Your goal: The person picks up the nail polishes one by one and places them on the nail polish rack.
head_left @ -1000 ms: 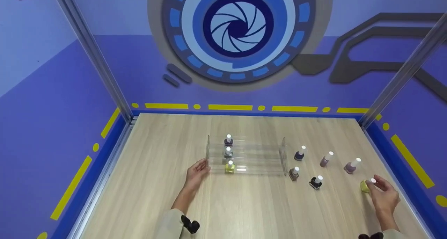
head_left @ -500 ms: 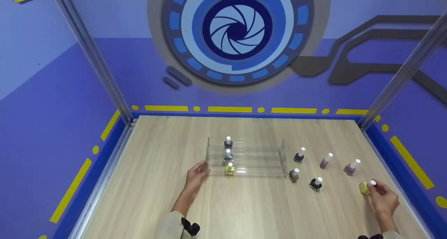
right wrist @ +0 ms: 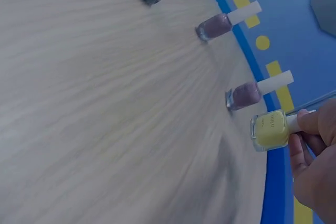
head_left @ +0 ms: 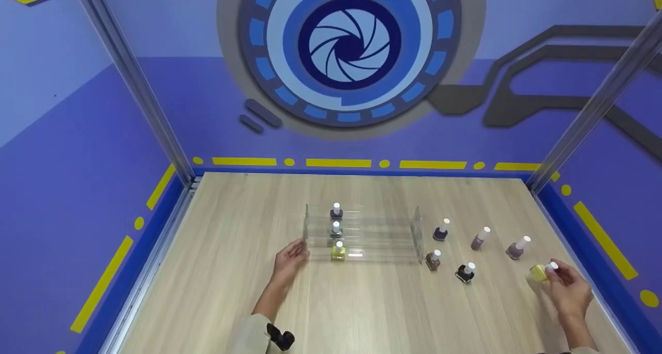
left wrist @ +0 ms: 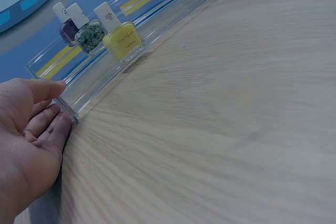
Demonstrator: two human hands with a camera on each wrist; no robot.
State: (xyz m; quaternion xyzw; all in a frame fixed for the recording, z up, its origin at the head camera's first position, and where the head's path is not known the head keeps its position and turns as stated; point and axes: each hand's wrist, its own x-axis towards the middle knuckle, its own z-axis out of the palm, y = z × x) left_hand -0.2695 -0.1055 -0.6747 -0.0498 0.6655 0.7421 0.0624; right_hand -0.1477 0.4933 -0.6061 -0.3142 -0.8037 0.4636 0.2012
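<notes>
Head view: we note the right hand [head_left: 569, 292] at the right edge of the wooden surface [head_left: 362, 312], fingertips pinched on the white cap of a yellow bottle [head_left: 539, 272]. Whether the bottle is lifted clear of the surface we cannot tell from here. The left hand [head_left: 289, 258] lies with fingers straight, touching the left end of the clear rack [head_left: 362, 232]. Three bottles stand in the rack's left column, the front yellow one [head_left: 338, 251] nearest the hand. Five loose bottles stand between rack and right hand.

Left wrist view: we see the left hand's fingers [left wrist: 39, 90] straight against the rack's end wall [left wrist: 63, 95].

Right wrist view: we see thumb and fingers clamped on the cap, with the yellow bottle [right wrist: 270, 129] just beside a mauve bottle [right wrist: 247, 94].
</notes>
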